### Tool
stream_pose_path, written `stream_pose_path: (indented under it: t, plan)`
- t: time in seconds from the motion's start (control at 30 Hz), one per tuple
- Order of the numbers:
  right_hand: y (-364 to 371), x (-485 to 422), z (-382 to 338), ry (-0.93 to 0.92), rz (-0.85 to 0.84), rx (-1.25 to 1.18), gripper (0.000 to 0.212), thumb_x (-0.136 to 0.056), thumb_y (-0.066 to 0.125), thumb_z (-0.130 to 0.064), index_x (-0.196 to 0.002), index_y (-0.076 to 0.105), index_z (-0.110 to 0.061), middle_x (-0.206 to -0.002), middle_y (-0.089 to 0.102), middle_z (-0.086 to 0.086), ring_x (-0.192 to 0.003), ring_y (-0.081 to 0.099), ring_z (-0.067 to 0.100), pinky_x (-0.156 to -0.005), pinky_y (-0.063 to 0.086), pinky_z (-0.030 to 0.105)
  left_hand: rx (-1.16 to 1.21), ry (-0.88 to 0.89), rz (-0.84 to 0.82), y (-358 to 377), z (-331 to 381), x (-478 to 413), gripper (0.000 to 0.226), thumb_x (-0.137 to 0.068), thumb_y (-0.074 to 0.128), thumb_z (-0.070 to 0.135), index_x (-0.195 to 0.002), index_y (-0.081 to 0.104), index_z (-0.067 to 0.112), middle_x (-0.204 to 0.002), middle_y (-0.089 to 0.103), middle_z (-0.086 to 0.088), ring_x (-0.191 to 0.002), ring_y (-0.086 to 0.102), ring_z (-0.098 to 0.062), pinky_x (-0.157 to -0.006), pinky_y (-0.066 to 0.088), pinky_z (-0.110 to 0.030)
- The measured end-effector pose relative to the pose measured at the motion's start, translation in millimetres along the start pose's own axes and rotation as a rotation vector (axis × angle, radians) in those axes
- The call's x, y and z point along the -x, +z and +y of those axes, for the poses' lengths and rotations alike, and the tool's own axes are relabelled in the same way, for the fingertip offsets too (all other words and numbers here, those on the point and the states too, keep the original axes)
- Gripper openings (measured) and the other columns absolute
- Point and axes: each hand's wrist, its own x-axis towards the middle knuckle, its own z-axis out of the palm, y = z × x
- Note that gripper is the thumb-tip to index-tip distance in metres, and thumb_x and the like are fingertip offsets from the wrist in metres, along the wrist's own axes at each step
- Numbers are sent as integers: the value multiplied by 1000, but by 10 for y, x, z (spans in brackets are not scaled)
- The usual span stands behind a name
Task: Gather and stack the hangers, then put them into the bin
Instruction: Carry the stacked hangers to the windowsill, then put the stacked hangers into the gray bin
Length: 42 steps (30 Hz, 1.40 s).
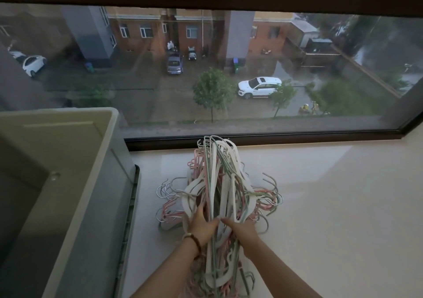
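A thick bundle of white, pink and green hangers (219, 183) lies lengthwise on the pale window ledge (332, 206), its far end near the window frame. Hooks stick out on both sides of the bundle. My left hand (202, 224), with a bead bracelet on the wrist, grips the bundle from the left. My right hand (243, 228) grips it from the right, thumbs meeting on top. The grey plastic bin (68, 206) stands open at the left, right beside the hangers; its inside looks bare where visible.
A large window (206, 68) closes off the far edge of the ledge, with a dark frame along its bottom. The bin's lid or rim flange (131, 217) runs along the ledge between bin and hangers. Bare ledge stretches to the right.
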Motion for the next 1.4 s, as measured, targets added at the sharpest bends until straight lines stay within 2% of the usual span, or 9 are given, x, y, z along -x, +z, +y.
stream_pose_path:
  t: [0.17,0.27,0.4,0.63,0.8,0.9,1.07,1.23,1.4]
  plan:
    - [-58,32,50,15,81,-61,83,-81,65,-52,-140,38,1,-135,51,14,-122,52,31,-100,46,37,152,-109,-129,27,77,-23,67,-87,61,30,-142,31,6,-138,48,-7,-124,50,-25,-107,40,-35]
    - [-67,64,74,-50,132,-104,95,-74,64,-62,-143,34,-5,-140,48,16,-125,51,32,-103,45,46,159,-120,-132,127,73,5,73,-80,62,44,-138,37,8,-129,55,-5,-115,56,-22,-99,46,-34]
    - [-146,50,55,-69,179,-119,115,-55,64,-77,-143,35,-7,-135,53,17,-119,56,33,-98,49,49,237,-29,-58,153,237,153,46,-90,56,27,-129,38,11,-92,59,3,-87,61,-16,-83,51,-32]
    - [-197,456,-565,-189,131,-189,42,-80,66,-48,-105,58,-15,-99,70,14,-89,69,30,-87,55,48,288,231,5,-131,725,459,32,-93,51,27,-123,42,19,-99,63,0,-82,62,-16,-77,53,-32]
    - [-195,840,-903,-294,-161,-305,49,-78,72,-35,-119,55,-13,-87,72,6,-79,70,23,-71,57,37,418,270,25,-506,974,774,30,-94,51,21,-123,44,17,-92,63,-6,-74,62,-20,-73,55,-35]
    - [-74,1089,-1127,-344,-331,-311,72,-71,77,-43,-130,47,-15,-105,71,11,-93,70,28,-83,56,41,424,321,26,-870,1084,1019,25,-94,51,20,-119,46,16,-80,58,-4,-56,59,-10,-51,51,-21]
    - [317,1478,-1520,-393,-394,-333,80,-61,85,-39,-128,50,-11,-103,66,23,-84,67,30,-79,57,39,361,395,85,-1558,1087,1398,28,-93,53,22,-117,46,9,-75,54,-1,-54,54,-11,-51,47,-23]
    - [896,1918,-1682,-370,-428,-291,34,-76,72,-36,-96,52,-18,-79,57,14,-66,58,22,-69,54,37,323,430,54,-2260,926,1745,26,-93,53,24,-116,46,14,-92,61,-7,-59,58,-11,-49,49,-21]
    - [1562,2215,-1629,-423,-439,-251,41,-83,68,-33,-117,54,-14,-80,62,6,-73,61,21,-65,55,31,301,376,22,-2955,562,1901,28,-92,54,26,-118,49,16,-84,62,-8,-64,58,-14,-58,51,-26]
